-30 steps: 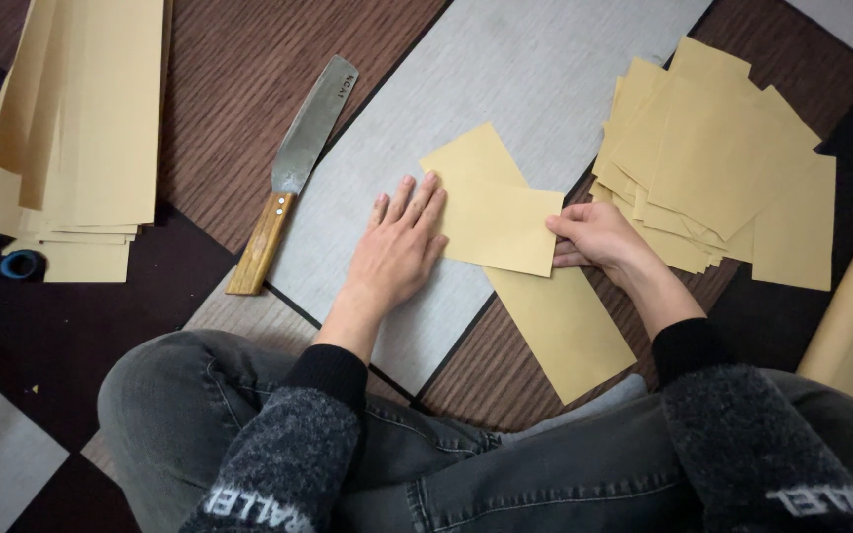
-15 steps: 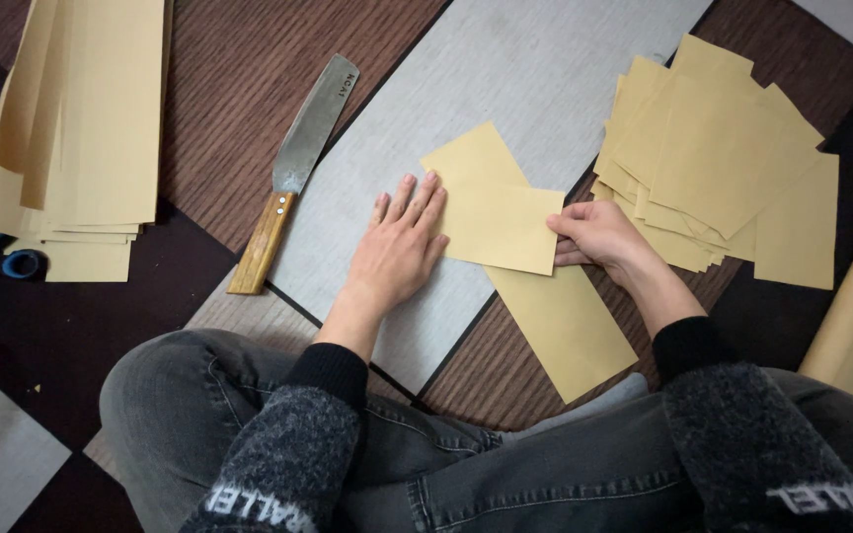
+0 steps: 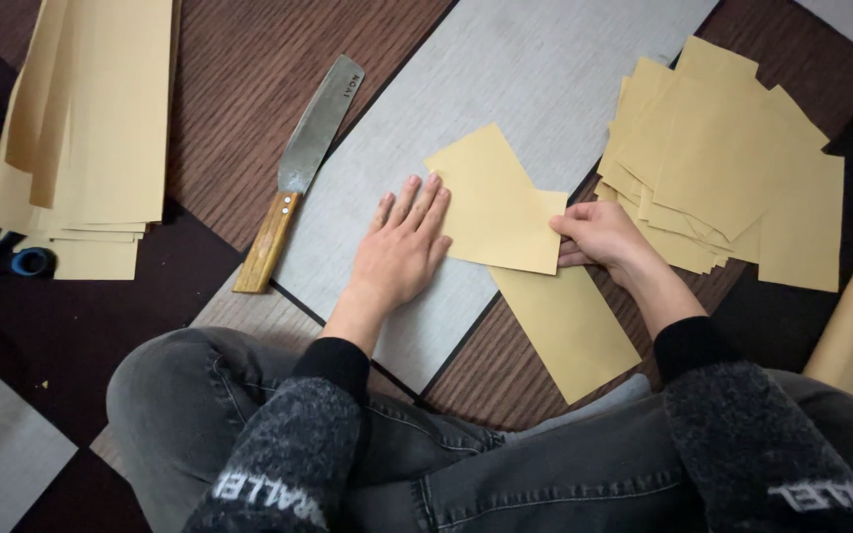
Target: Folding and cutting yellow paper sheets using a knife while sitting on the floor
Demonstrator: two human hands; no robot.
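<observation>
A long tan paper strip (image 3: 565, 316) lies across a grey board (image 3: 535, 89), its upper part folded over into a slanted flap (image 3: 491, 202). My left hand (image 3: 402, 247) rests flat on the board with its fingertips on the flap's left edge. At the flap's right corner, my right hand (image 3: 599, 237) pinches the paper between thumb and fingers.
A big knife (image 3: 298, 173) with a wooden handle lies left of the board. A loose pile of cut tan sheets (image 3: 723, 158) sits at the right, a stack of long tan strips (image 3: 91, 128) at the left. Blue-handled scissors (image 3: 12, 262) peek out beneath it.
</observation>
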